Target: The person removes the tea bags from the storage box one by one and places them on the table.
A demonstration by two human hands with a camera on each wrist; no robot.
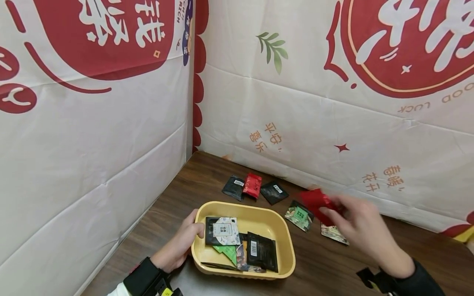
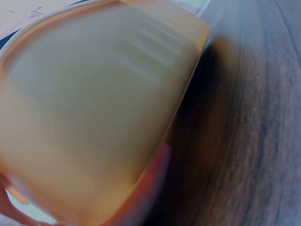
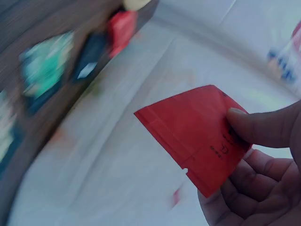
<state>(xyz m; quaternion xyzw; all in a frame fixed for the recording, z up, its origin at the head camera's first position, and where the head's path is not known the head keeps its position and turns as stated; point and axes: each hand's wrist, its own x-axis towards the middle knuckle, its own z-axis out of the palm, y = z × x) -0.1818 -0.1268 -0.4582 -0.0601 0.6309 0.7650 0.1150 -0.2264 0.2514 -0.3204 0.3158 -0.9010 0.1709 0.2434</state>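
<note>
A yellow plastic basin (image 1: 285, 246) holds several flat sachets: a white-and-black one (image 1: 224, 231), a green one (image 1: 226, 251) and a black one (image 1: 262, 251) with a barcode label. My left hand (image 1: 181, 242) grips the basin's left rim, thumb over the edge; the left wrist view shows the basin's outer wall (image 2: 94, 103) close up, tilted in that picture. My right hand (image 1: 361, 226) pinches a red sachet (image 3: 193, 132) between thumb and fingers, raised over the table to the right of the basin. Beneath it lie a green-labelled sachet (image 1: 300, 216) and a pale patterned sachet (image 1: 333, 234), partly hidden.
Along the table's back edge lie a dark sachet (image 1: 234, 188), a red sachet (image 1: 252, 185) and a black sachet (image 1: 274, 192). Printed white cloth walls (image 1: 237, 98) enclose the brown wooden table (image 1: 159, 213) at the left and back.
</note>
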